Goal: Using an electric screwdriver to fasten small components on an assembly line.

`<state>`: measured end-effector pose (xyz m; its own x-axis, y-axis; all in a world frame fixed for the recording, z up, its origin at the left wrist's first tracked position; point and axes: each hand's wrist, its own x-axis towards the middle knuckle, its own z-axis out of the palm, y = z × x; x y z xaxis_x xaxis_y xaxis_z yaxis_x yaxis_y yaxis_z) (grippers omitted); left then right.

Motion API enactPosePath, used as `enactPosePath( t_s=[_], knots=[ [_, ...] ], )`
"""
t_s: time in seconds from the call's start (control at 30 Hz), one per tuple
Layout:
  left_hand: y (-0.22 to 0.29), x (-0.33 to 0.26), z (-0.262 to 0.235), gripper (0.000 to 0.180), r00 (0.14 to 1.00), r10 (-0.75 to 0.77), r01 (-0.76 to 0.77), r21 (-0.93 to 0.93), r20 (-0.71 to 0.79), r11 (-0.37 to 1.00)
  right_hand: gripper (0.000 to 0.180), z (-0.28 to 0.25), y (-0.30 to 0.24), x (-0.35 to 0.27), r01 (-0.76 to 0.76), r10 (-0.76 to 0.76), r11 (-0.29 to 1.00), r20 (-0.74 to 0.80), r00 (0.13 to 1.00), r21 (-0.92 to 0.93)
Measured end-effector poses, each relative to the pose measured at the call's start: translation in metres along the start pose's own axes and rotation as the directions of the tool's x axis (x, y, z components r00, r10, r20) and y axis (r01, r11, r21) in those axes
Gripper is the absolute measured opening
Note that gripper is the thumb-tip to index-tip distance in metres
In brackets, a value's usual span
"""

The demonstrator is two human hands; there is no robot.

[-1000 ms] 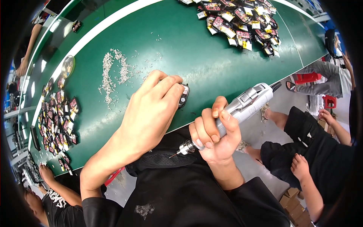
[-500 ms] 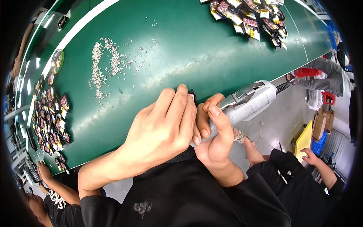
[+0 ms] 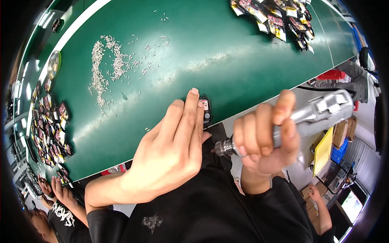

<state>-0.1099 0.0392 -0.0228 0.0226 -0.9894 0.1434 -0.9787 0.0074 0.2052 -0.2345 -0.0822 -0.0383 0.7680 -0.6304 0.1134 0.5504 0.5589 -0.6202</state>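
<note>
At the near edge of the green table, my left hand (image 3: 172,141) lies over a small black case (image 3: 206,115) with a pinkish-red board inside. Its fingers are close together along the case's left side, its thumb tip just below; part of the case is hidden under them. Off to the right, past the table edge, my right hand (image 3: 263,137) is wrapped round a grey electric screwdriver (image 3: 316,113), slightly blurred. The dark bit end points left toward my body, apart from the case. A cable trails from the screwdriver's far end.
Many small screws (image 3: 97,69) lie scattered on the green table (image 3: 182,52). Piles of similar small cases sit at the left (image 3: 50,125) and far right (image 3: 279,18). A round clear-lidded tub (image 3: 54,65) stands at far left. A person (image 3: 60,206) works at my left.
My right hand has pulled the screwdriver right, away from my left hand, uncovering the bit end. More of the black case now shows beside my left fingers. The view has shifted slightly.
</note>
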Motion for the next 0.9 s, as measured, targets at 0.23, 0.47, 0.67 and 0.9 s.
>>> enactPosePath(
  t_s=[0.23,0.47,0.67,0.9],
  knots=[
    [-0.005,-0.003,0.005,0.045,0.997,0.069,-0.068,0.052,-0.017,0.996,0.031,-0.004,-0.02,0.049,0.126,-0.07,0.973,0.27,0.96,-0.194],
    [-0.006,-0.003,0.008,0.042,0.997,0.057,-0.055,0.044,-0.048,0.998,0.036,-0.01,-0.007,0.057,0.141,-0.087,0.97,0.258,0.962,-0.197],
    [-0.006,-0.002,0.009,0.04,0.995,0.081,-0.079,0.032,-0.055,0.996,0.034,-0.011,-0.011,0.06,0.111,-0.024,0.959,0.316,0.948,-0.26],
    [-0.011,0.0,0.012,0.04,0.986,0.122,-0.112,0.085,-0.116,0.99,0.028,0.001,-0.011,0.074,0.149,0.148,0.835,0.477,0.866,-0.53]
  ],
)
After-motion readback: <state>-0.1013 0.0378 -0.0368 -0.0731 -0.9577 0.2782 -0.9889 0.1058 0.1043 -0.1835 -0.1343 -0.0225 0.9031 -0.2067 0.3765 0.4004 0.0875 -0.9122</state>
